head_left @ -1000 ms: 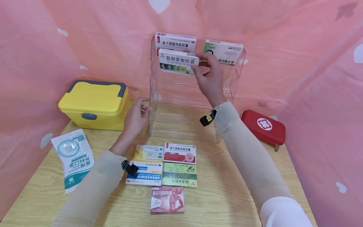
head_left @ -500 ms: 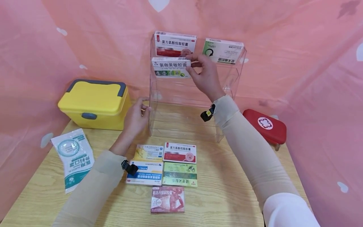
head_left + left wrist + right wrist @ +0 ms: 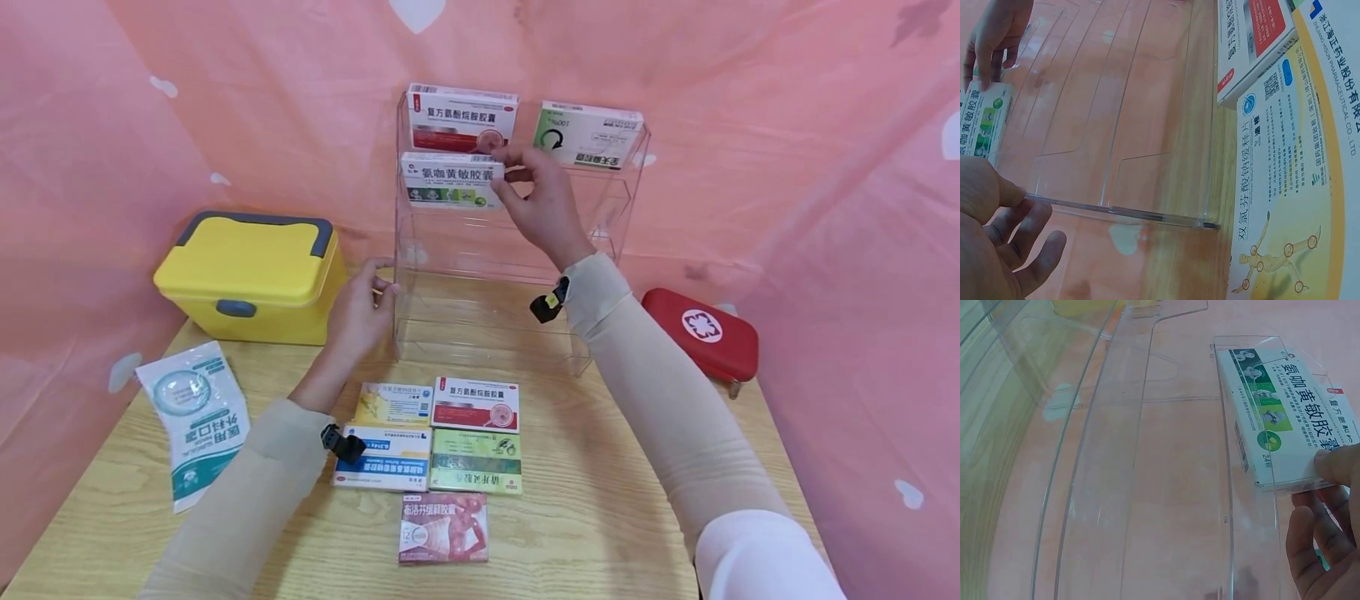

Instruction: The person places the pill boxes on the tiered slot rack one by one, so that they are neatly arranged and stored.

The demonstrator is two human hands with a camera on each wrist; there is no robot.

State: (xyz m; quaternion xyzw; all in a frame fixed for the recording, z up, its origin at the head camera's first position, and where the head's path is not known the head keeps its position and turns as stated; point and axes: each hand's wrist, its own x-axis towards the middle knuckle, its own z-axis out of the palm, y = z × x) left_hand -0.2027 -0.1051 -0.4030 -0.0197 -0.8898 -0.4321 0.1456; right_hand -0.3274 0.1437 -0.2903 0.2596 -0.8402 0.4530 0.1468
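From the head view we see our right hand (image 3: 546, 208) pinching the right end of the white-and-green medicine box (image 3: 451, 180), which sits on the second tier of the clear acrylic rack (image 3: 517, 283), just below the red-and-white box (image 3: 461, 118) on the top tier; its long axis runs left to right, so the box lies to the left of our fingers; our left hand (image 3: 358, 314) rests with relaxed fingers against the rack's lower left edge, well apart from the box.

From the left wrist view our left hand (image 3: 997, 240) lies loosely open beside the rack's wall (image 3: 1122, 125); it holds nothing.

From the right wrist view our fingers (image 3: 1338, 465) pinch the near end of the medicine box (image 3: 1285, 419), seated in its clear slot.
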